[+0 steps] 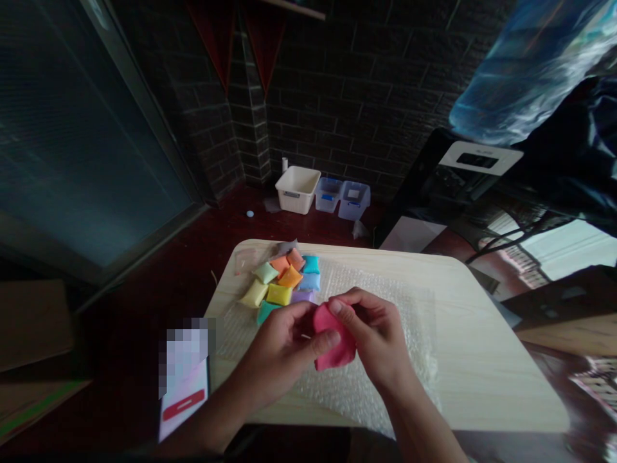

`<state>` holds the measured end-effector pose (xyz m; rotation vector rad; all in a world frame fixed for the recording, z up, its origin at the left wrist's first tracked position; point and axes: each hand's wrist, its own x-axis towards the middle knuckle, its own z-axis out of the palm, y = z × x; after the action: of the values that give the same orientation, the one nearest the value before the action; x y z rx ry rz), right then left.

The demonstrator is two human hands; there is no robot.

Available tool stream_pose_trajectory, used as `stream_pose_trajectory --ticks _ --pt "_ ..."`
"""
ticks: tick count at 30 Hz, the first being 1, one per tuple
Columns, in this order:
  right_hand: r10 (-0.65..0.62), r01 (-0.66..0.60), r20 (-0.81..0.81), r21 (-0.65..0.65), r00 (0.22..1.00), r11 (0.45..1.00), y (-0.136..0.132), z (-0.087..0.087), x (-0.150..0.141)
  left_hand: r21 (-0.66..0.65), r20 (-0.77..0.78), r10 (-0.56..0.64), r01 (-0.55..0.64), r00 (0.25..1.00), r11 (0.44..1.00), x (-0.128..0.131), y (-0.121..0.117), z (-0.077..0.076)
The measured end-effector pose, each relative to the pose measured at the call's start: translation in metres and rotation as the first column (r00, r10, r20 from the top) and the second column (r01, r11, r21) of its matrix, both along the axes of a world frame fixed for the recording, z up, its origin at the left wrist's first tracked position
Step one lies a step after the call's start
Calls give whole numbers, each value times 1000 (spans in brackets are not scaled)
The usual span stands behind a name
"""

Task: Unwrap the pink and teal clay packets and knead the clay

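Both of my hands hold a flattened pink lump of clay [334, 352] above a sheet of bubble wrap [376, 302] on a light wooden table [482, 360]. My left hand [284, 350] pinches its left side with the thumb on top. My right hand [376, 334] grips its right and upper edge, fingers curled over it. Just beyond my hands lies a pile of small coloured clay packets [286, 283]: yellow, orange, teal, blue, purple and pale green.
A phone [186, 379] leans at the table's left front edge. On the dark red floor by the brick wall stand a white basket [297, 188] and two clear storage boxes [343, 198]. A dark device [463, 173] sits to the right.
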<state>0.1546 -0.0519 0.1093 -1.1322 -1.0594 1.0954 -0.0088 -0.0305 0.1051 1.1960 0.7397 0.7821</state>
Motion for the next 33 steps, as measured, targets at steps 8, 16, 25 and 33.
stream_pose_trajectory --ticks 8,16,25,33 --pt "10 -15 -118 -45 993 999 2 -2 1 99 -192 97 -79 977 992 -5 3 5" --pt "247 -261 -133 -104 960 960 1 2 1 258 -219 276 -217 936 941 -12 8 8" --pt "91 -98 -105 -66 990 993 5 -5 7 -41 -15 48 -49 999 998 -6 11 7" --pt "157 -170 -183 -55 970 984 4 -7 2 -12 -84 116 -117 990 993 -10 14 6"
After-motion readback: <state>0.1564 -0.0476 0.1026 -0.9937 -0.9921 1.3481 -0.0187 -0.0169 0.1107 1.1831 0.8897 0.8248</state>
